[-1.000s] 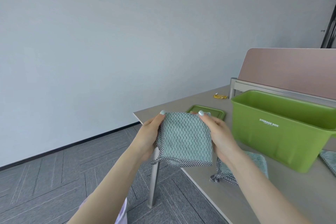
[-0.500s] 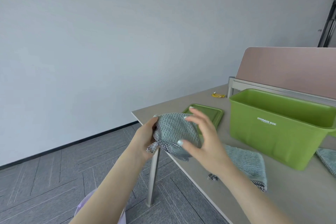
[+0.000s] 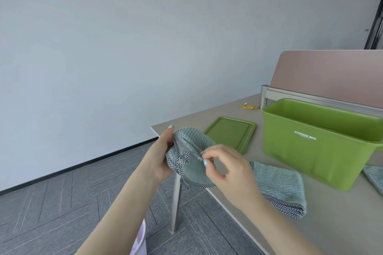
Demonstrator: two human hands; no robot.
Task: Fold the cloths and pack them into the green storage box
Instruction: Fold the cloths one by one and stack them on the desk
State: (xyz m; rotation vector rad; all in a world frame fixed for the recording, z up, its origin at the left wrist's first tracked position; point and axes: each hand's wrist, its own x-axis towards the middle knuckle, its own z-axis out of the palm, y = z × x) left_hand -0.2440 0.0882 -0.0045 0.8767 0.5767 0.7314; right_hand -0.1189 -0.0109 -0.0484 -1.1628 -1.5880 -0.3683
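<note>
A person works a small grey-green cloth in mid-air just off the corner of a beige table, the fold plainly unfinished. The left hand grips the cloth's left side, thumb up along its checked border, while the right hand pinches a bunched edge near the cloth's middle between thumb and forefinger, the other fingers curled. The fabric is rumpled and doubled loosely over itself, its checked trim hanging in a loop below the hands. On the table just behind the right wrist lies a second cloth, which looks folded over into a thick pad, not yet packed. The edge of a third cloth shows at the right border of the view, beside the green storage box; whether it is folded cannot be told. The box stands open, its lid lying flat on the table to its left, and the part of its interior that shows holds nothing, though the floor of the box is hidden by the near wall. By this reckoning the task is at an early stage: one cloth in hand, at least two waiting, none seen inside. A small yellow wrapper lies at the far edge of the table.
</note>
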